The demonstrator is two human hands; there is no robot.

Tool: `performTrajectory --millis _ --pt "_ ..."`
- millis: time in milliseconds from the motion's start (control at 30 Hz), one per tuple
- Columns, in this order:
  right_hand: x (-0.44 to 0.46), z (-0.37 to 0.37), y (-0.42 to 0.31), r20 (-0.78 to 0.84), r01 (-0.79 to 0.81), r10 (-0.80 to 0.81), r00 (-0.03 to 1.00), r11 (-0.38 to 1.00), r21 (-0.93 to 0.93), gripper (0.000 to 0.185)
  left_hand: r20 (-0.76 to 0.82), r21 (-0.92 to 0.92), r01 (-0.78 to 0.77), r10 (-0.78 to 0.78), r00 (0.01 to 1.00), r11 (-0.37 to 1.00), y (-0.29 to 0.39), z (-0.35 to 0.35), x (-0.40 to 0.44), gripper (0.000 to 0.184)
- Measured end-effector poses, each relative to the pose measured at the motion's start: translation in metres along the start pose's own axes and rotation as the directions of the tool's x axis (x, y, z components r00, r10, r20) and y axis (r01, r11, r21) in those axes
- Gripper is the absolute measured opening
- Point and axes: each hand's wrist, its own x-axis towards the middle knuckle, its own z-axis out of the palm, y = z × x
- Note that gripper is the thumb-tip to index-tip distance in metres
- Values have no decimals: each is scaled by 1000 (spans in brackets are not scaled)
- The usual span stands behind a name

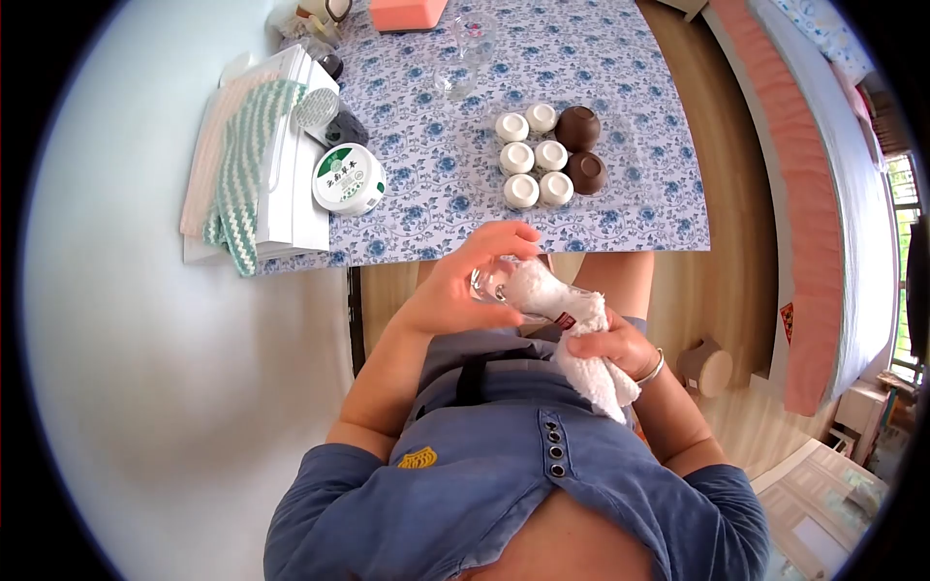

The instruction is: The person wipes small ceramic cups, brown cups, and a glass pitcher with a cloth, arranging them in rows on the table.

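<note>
My left hand (453,283) is wrapped round a clear glass vessel (483,279), held on its side over my lap just off the table's front edge. A white terry cloth (599,385) with a small dark label is bunched in my right hand (622,347), its fingers closed on it. The far end of that cloth is at the glass's mouth and seems to be inside it. My left fingers cover part of the glass, so its exact kind is unclear. On the table beyond, several white cups (516,158) and two brown cups (578,129) stand upside down.
Clear glassware (455,77) stands farther back on the flowered tablecloth (417,116), near a pink box (407,14). At left are a white tub (349,180), a dark jar (345,128) and a striped cloth (254,145) over a white box. A round stool (707,368) stands right.
</note>
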Motion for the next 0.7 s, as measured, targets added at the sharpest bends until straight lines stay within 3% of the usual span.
performTrajectory --millis 33,133,200,233,267,300,333,367,400,433,467,600,667,700 --pt "-1 -2 -1 1 1 -1 1000 1000 0 33 4 -248 -7 9 1000 969 -3 0 -3 57" --pt "0 -5 1 43 -39 37 998 998 44 33 -80 -303 -34 10 997 953 -15 13 -12 63" --pt "1 -5 1 132 17 4 991 988 -152 31 -68 -326 -12 -11 998 945 -15 13 -15 63" --pt "1 -5 3 131 16 4 991 988 -151 31 -54 -350 7 -28 998 937 -13 13 -16 63" --pt "2 -5 7 140 110 -67 988 936 -333 31 -52 -353 9 -29 998 936 -11 13 -17 63" --pt "4 -6 11 162 198 -134 978 842 -502 31 -40 -337 67 -85 996 939 -7 12 -18 62" --pt "10 -8 15 246 386 -298 922 673 -631 27 -30 -320 123 -139 990 939 -5 11 -18 62" --pt "9 -8 14 245 385 -299 922 673 -631 27 -29 -320 123 -140 990 939 -4 10 -18 62" --pt "7 -8 12 235 345 -311 921 370 -862 27 -18 -232 134 -142 990 964 -4 10 -18 61" --pt "5 -8 12 230 249 -324 918 16 -968 27 -8 -142 143 -146 989 979 -4 10 -18 61" --pt "10 -15 23 209 215 -377 902 -29 -976 27 -7 -143 146 -148 989 979 -4 11 -19 61" --pt "7 -1 19 188 255 -404 895 120 -959 25 -94 -260 268 -301 949 928 -9 11 -21 55" --pt "2 9 11 58 198 -296 953 470 -860 27 -98 -304 292 -335 937 907 -13 13 -22 51" --pt "0 9 10 58 198 -297 953 469 -861 27 -114 -341 277 -332 936 898 -15 16 -22 49"
